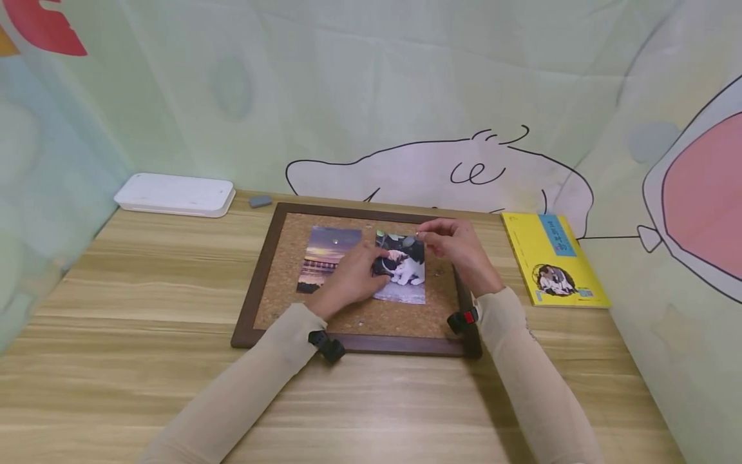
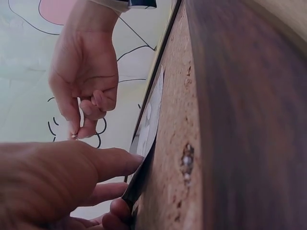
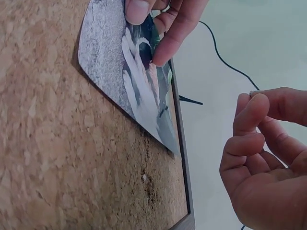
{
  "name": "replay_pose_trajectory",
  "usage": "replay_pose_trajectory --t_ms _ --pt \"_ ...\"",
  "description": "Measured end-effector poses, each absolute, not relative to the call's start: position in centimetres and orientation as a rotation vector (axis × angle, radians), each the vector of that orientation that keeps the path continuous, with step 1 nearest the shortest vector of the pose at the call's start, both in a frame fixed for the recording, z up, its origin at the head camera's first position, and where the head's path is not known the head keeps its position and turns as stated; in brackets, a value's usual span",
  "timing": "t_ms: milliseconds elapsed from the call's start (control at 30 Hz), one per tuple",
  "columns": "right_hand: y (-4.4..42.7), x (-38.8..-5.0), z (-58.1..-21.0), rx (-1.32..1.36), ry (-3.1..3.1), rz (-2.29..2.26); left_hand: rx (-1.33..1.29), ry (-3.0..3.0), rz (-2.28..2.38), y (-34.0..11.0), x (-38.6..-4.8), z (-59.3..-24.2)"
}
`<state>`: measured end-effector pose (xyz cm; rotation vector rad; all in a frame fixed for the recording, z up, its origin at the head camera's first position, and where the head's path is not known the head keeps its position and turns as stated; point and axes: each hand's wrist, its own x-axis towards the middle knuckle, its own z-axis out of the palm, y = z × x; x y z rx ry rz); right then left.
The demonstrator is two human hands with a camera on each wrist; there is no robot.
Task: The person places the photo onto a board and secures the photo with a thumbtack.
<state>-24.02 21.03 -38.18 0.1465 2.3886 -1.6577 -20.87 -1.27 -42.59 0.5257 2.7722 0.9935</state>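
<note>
A photo of cats is over the right part of a framed corkboard, its lower edge curving off the cork. My left hand holds this photo by its left side, with thumb and fingers on it. Near the photo's upper right corner, my right hand pinches a tiny shiny thumbtack between thumb and index finger, apart from the board. A sunset photo lies left of the cat photo, a small tack near its top; my left hand covers its lower right part.
On the table, a white case stands at the back left, beside a grey eraser-like block. A yellow book lies right of the board. Small shiny bits dot the cork. Printed fabric walls enclose the back and sides.
</note>
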Motion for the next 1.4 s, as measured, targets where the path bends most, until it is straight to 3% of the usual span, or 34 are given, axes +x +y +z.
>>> replay_pose_trajectory --t_ms 233,767,1400 --pt "20.6 -24.8 -38.4 0.189 2.412 -1.516 0.496 2.765 0.953 -1.0 -20.5 -42.3" --pt "19.4 -27.4 -39.7 -0.041 2.466 -1.231 0.515 2.753 0.941 -1.0 -20.6 -42.4" --pt "18.5 -28.1 -40.4 -0.074 2.572 -1.069 0.512 2.751 0.925 -1.0 -20.5 -42.2"
